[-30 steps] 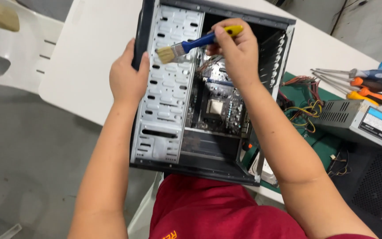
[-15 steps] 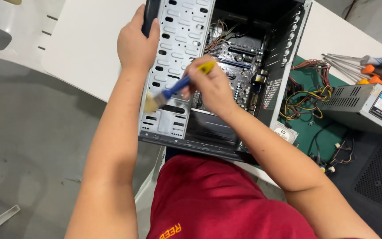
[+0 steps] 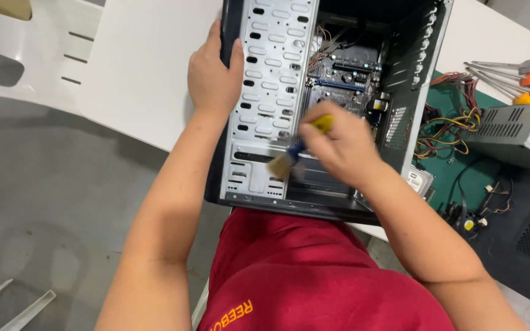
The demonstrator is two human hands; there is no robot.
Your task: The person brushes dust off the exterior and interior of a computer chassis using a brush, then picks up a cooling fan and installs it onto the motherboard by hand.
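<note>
Item: paintbrush, gripped in my right hand; bristles have dropped from the top edge to the lower drive cage. Left hand still clamps the computer case on the worktop.

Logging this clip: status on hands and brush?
Left hand grips computer case edge. Right hand holds brush, bristles at drive cage. Nothing obstructing.

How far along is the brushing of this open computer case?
Done: the case is open, side panel off, motherboard exposed. In hand: the right hand works a blue-and-yellow brush over the lower drive-bay panel while the left hand grips the case edge. Left: how clean it is cannot be judged.
</note>
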